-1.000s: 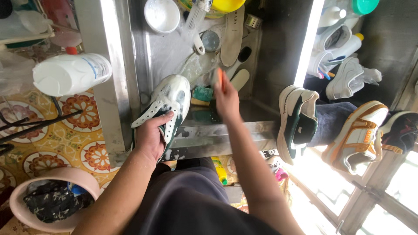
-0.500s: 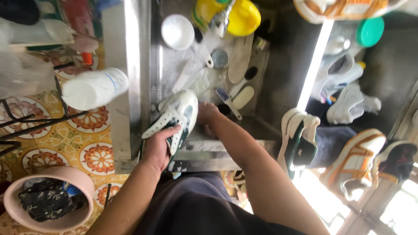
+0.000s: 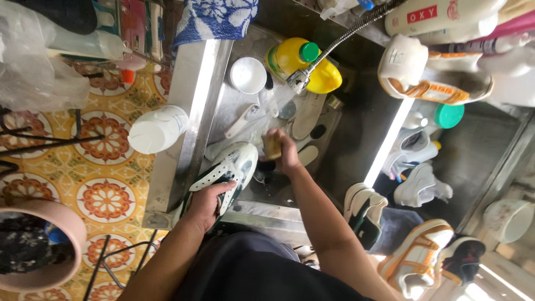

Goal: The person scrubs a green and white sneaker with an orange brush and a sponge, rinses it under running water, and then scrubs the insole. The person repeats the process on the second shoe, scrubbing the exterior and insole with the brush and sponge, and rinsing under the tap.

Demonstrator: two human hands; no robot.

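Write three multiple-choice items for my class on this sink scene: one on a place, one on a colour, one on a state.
1. Where is the white and green shoe?
A. on the tiled floor
B. on the sink's front edge, under the left hand
C. in the pink tub

2. What colour is the cap on the yellow bottle?
A. green
B. red
C. black

3. What is the right hand doing?
A. lying flat and empty
B. gripping the hose
C. closed on a yellowish sponge

Key: 1 B, the left hand presses the shoe at the sink's rim. 2 A, the round cap is green. 3 C, the fingers wrap the sponge beside the shoe.
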